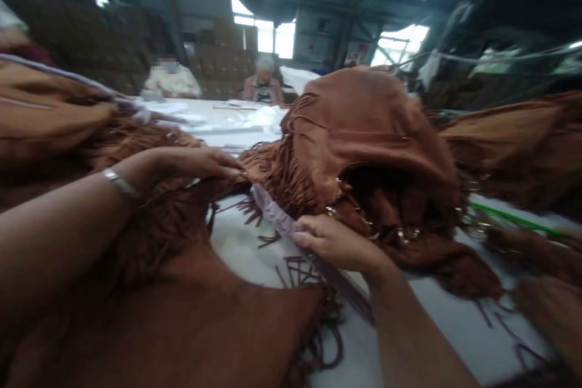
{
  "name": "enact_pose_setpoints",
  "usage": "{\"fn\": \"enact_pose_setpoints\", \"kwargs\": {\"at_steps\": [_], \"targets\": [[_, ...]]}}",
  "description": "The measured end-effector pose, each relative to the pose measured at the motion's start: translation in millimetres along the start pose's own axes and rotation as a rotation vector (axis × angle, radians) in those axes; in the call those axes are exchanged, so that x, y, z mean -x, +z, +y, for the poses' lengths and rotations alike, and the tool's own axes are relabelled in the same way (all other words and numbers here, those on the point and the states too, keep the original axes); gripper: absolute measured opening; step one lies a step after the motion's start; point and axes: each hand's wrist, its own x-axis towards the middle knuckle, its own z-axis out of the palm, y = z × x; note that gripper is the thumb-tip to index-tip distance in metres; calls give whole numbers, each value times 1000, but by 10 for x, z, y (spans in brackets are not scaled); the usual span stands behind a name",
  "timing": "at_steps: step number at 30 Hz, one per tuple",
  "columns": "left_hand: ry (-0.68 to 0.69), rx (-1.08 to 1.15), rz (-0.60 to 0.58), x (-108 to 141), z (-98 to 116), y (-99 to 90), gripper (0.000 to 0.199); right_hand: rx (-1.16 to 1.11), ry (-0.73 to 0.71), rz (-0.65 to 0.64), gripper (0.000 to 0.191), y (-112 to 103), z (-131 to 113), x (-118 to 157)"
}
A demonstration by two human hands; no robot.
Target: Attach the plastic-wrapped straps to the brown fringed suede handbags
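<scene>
1. over the white table (236, 242), the right hand (325, 242) has its fingers closed on a pale-wrapped strip (277, 216), slanting beside a brown fringed bag (373, 103).
2. the left hand (200, 162) is near the strip's far end; blur hides whether its fingers pinch anything.
3. brown material (182, 327) spreads below the left forearm.
4. two people (171, 82) are across the table.

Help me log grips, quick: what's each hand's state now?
Left hand: fingers together near brown fringe; grip cannot be told.
Right hand: closed on the lavender strip.
</scene>
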Motion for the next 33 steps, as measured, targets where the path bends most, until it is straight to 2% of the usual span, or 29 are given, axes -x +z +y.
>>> {"fn": "enact_pose_setpoints", "kwargs": {"at_steps": [2, 4, 5, 8, 10, 11, 12, 13, 16, 18, 20, 22, 23, 25, 28, 30, 33], "targets": [[-8, -42, -79, -51, -41, -105, 24, -412, 22, -99, 27, 105, 43, -111], [50, -165, -72, -190, -35, -47, 23, -786, 138, -132, 29, 272, 59, -213], [51, -283, 4, -254, -15, 36, 20, -912, 197, -121, 31, 355, 60, -253], [32, -382, 261, -269, 115, 410, 21, -1100, 268, -38, 29, 518, 58, -338], [85, -367, 434, -84, 256, 670, 24, -1168, 245, 28, 24, 538, 66, -375], [122, -320, 488, 58, 334, 783, 27, -1204, 233, 62, 21, 528, 72, -389], [140, -225, 491, 220, 412, 882, 32, -1234, 222, 90, 18, 511, 77, -400], [125, -79, 432, 390, 484, 965, 38, -1259, 215, 114, 14, 491, 81, -407], [-28, 387, -12, 834, 648, 1157, 49, -1299, 222, 163, 8, 448, 69, -403], [-110, 576, -234, 995, 728, 1277, 57, -1308, 232, 202, 14, 442, 37, -387], [-151, 733, -365, 1035, 817, 1418, 59, -1307, 238, 243, 18, 448, 0, -369], [-194, 883, -411, 987, 931, 1569, 51, -1298, 243, 276, 20, 456, -28, -354], [-229, 943, -380, 945, 993, 1638, 43, -1291, 244, 289, 21, 459, -36, -348], [-317, 1012, -211, 852, 1100, 1741, 25, -1282, 243, 309, 22, 458, -45, -345], [-407, 1084, 14, 727, 1144, 1791, 16, -1296, 227, 333, 22, 451, -55, -355], [-418, 1139, 76, 660, 1088, 1774, 16, -1321, 213, 334, 19, 452, -69, -367], [-411, 1233, 101, 563, 955, 1725, 16, -1355, 210, 316, 16, 465, -97, -374]]}}
